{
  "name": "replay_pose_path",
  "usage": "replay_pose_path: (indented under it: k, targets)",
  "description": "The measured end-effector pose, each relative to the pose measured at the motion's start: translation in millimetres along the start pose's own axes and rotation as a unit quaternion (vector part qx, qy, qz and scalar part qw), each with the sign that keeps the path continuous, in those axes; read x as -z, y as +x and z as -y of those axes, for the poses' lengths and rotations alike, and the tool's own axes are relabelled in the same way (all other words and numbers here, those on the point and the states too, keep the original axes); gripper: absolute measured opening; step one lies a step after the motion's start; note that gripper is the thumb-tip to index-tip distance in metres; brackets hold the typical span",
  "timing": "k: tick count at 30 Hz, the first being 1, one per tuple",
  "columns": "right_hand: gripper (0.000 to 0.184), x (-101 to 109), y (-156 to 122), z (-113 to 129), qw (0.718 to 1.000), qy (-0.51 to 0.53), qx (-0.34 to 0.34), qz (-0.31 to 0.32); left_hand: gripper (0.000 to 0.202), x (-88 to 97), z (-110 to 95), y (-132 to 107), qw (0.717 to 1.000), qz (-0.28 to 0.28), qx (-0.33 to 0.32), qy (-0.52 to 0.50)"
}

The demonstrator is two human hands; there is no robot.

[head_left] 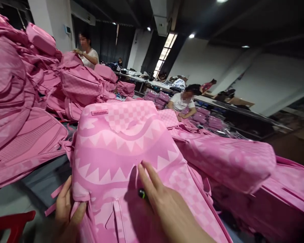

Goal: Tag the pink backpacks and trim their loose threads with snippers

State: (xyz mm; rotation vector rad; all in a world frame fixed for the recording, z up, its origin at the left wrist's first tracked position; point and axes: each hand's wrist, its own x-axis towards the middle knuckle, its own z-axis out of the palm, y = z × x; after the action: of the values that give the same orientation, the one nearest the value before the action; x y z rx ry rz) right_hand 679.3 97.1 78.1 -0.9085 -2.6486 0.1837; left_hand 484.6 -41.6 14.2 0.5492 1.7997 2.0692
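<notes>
A pink backpack (121, 152) with a shark-mouth and checker print lies in front of me, its top pointing away. My left hand (67, 209) grips its lower left corner, thumb and fingers wrapped round the edge. My right hand (162, 202) rests flat on the front panel with fingers stretched out, and a small dark object with a green tip (142, 193) shows beside its thumb.
Piles of pink backpacks (20, 94) rise at the left and more lie at the right (230, 158). A person in white (90, 55) handles bags at the back left; another person (183, 103) sits at a long table (243, 113). A red stool edge (10, 221) sits lower left.
</notes>
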Motion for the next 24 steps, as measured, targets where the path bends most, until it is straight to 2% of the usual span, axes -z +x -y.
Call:
replay_pose_path:
  k: [2,4,7,10,14,15,16,18,19,20,21,22,23,24]
  targets:
    - [0.075,2,2,10,0.998,-0.048,-0.024,0.026,0.098,-2.6,-2,-3,1.000,0.006,-0.007,-0.003]
    - [0.076,9,5,17,0.997,-0.023,-0.060,0.046,0.099,-6.1,-5,-8,1.000,0.012,-0.011,-0.009]
    - [0.066,22,7,17,0.991,0.096,-0.076,0.045,0.096,-9.0,-7,-13,1.000,0.008,-0.004,-0.010]
    - [0.044,28,3,15,0.959,0.275,-0.039,0.056,0.092,-6.7,-6,-15,1.000,0.005,-0.010,0.007]
    - [0.033,29,-1,22,0.919,0.378,-0.107,-0.004,0.095,-2.0,-4,-14,0.999,0.004,-0.025,0.032]
    - [0.029,32,-3,25,0.905,0.411,-0.109,0.028,0.095,-1.8,-4,-14,0.999,0.003,-0.027,0.035]
    - [0.024,36,-7,26,0.882,0.452,-0.098,0.087,0.094,-1.9,-4,-15,0.999,0.002,-0.029,0.040]
    - [0.022,51,-18,18,0.821,0.531,-0.071,0.200,0.092,-2.3,-6,-18,0.998,0.002,-0.034,0.051]
    - [0.026,58,-25,8,0.798,0.560,-0.078,0.207,0.091,-1.9,-7,-20,0.998,0.004,-0.036,0.053]
    - [0.031,65,-32,-8,0.791,0.579,-0.101,0.170,0.090,-0.5,-8,-20,0.998,0.010,-0.035,0.051]
    - [0.035,68,-39,-27,0.796,0.583,-0.148,0.074,0.089,2.3,-8,-19,0.998,0.019,-0.031,0.046]
    - [0.038,68,-44,-48,0.795,0.568,-0.207,-0.049,0.088,6.9,-7,-16,0.998,0.032,-0.025,0.039]
    - [0.038,63,-47,-70,0.792,0.527,-0.252,-0.177,0.086,13.4,-4,-11,0.998,0.044,-0.019,0.035]
    - [0.035,55,-50,-88,0.783,0.468,-0.313,-0.266,0.083,21.9,-1,-3,0.998,0.051,-0.016,0.035]
